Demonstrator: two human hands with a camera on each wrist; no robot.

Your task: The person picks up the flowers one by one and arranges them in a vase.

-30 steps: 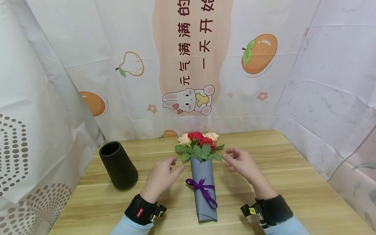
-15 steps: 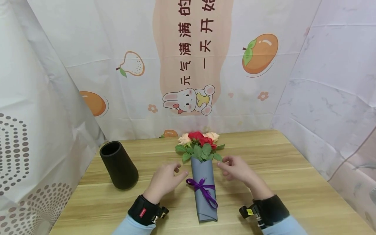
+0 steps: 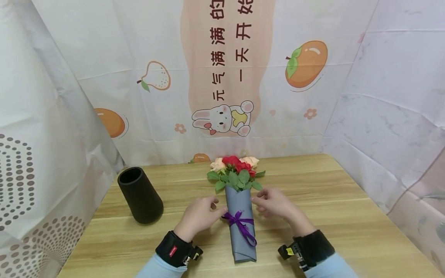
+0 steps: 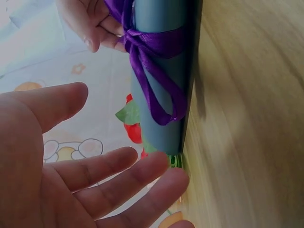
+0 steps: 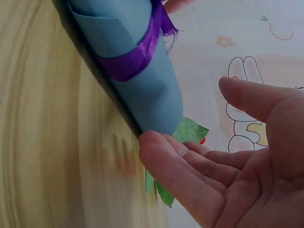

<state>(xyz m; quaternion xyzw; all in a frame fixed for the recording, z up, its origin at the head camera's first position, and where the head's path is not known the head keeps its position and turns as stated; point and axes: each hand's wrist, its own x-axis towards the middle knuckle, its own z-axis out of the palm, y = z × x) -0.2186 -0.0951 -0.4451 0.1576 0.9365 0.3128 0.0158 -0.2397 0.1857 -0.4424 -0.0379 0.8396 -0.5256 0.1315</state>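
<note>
A flower bouquet (image 3: pixel 240 204) of red and peach roses, wrapped in blue-grey paper, lies on the table with its blooms toward the back. Around its middle runs a purple ribbon (image 3: pixel 240 220) tied in a bow. At the bouquet's left side is my left hand (image 3: pixel 199 214), its thumb close to the bow. On the other side, my right hand (image 3: pixel 274 202) is near the upper edge of the paper. In both wrist views the fingers are spread and relaxed around no object; whether the fingertips touch the paper, I cannot tell.
A black vase (image 3: pixel 140 197) stands to the left on the wooden table (image 3: pixel 323 193). A white printed cloth (image 3: pixel 156 127) hangs behind the table's back edge, and further sheets hang at the left and right sides.
Both hands have moved inward and toward the front, from beside the leaves to beside the wrapping paper. The bouquet and the vase have stayed in place.
</note>
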